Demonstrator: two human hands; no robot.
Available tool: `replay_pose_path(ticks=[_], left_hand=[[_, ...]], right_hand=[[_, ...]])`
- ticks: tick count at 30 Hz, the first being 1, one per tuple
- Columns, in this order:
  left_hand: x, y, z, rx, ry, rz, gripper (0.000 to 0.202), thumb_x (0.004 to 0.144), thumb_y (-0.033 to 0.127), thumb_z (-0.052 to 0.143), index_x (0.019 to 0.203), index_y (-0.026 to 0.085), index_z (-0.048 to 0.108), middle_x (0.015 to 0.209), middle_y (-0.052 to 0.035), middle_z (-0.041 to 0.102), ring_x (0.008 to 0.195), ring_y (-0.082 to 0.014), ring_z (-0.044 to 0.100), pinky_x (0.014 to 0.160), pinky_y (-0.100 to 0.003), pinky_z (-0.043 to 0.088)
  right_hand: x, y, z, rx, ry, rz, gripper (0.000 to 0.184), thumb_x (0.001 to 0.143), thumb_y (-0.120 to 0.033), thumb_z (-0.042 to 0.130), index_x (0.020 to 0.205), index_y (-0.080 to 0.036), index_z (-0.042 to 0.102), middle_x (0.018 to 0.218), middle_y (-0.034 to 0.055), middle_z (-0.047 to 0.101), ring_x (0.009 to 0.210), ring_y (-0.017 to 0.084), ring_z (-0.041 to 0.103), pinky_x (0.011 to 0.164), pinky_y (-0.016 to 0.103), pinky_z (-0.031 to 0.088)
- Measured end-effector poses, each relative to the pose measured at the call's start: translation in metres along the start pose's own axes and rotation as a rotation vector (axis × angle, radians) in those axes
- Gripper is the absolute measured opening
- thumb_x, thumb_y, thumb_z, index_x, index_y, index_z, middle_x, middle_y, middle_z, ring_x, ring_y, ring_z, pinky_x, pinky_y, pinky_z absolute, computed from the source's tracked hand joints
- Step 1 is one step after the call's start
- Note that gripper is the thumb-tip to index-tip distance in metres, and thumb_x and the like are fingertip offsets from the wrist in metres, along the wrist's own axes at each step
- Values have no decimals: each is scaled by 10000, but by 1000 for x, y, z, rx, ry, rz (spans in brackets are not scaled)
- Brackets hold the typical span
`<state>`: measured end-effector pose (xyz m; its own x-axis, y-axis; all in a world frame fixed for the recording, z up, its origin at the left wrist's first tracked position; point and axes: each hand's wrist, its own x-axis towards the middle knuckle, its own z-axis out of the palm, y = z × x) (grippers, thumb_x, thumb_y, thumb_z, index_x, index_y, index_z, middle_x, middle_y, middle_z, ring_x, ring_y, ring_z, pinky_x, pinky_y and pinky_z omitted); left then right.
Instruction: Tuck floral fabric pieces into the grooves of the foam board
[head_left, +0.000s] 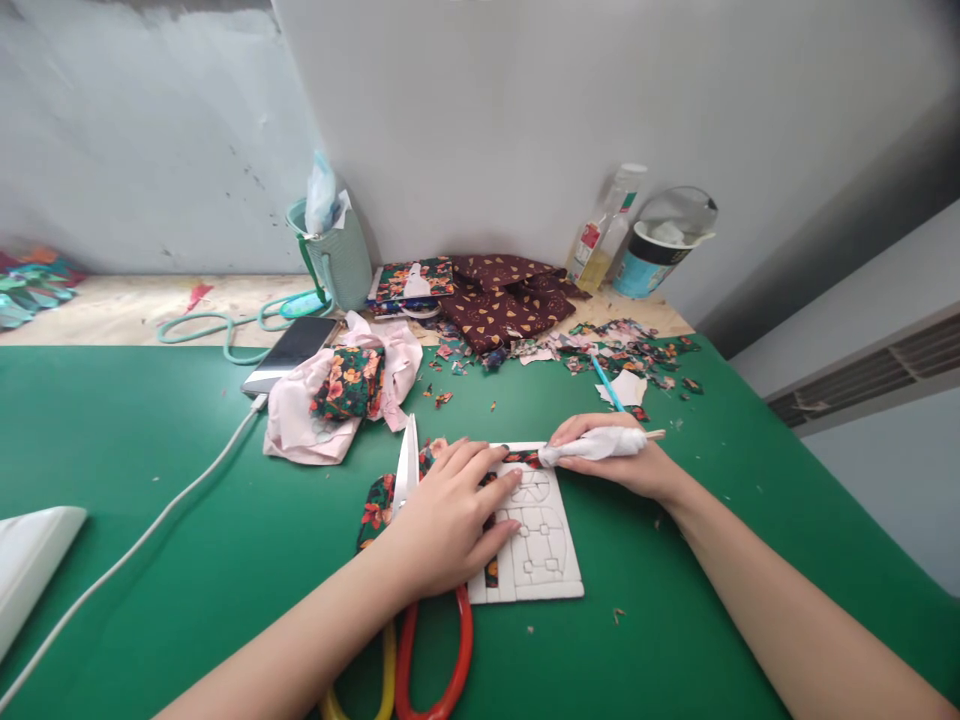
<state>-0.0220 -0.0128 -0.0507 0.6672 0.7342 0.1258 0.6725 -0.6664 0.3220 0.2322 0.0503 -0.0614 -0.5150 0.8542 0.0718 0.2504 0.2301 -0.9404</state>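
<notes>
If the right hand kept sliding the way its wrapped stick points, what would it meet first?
The right hand aims the wrapped stick leftward along the white board's top edge; it would probably meet the left hand's fingertips first, though depth is unclear.

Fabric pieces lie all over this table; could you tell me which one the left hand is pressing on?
The floral fabric on the white grooved board, under the left hand; the maroon fabric lies by the wall.

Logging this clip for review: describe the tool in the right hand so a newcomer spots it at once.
Start at the green mat, then find the white grooved board near its front middle. At the board's top edge the right hand holds a thin stick tool wrapped in white material; unlike the blue pen behind, a bare wooden tip pokes out rightward.
</notes>
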Motion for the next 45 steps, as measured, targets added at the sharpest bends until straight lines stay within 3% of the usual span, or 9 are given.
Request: replay_pose_path(ticks=[8, 45], left_hand=[[0, 1, 0, -9, -4, -4, 415, 897, 367, 507, 1269, 184, 530, 1344, -137, 481, 1222, -325, 409, 1049, -563, 308], [1, 1, 0, 16, 5, 4, 408, 903, 360, 497, 1277, 196, 523, 1347, -129, 479, 1197, -324, 424, 1035, -563, 325]], right_hand=[[-1, 5, 0, 45, 53, 2, 214, 680, -320, 783, 810, -173, 698, 867, 85, 731, 814, 221, 682, 727, 338, 539], [-2, 4, 4, 44, 53, 4, 216, 714, -344, 757, 818, -174, 674, 869, 77, 712, 829, 215, 662, 739, 340, 526]])
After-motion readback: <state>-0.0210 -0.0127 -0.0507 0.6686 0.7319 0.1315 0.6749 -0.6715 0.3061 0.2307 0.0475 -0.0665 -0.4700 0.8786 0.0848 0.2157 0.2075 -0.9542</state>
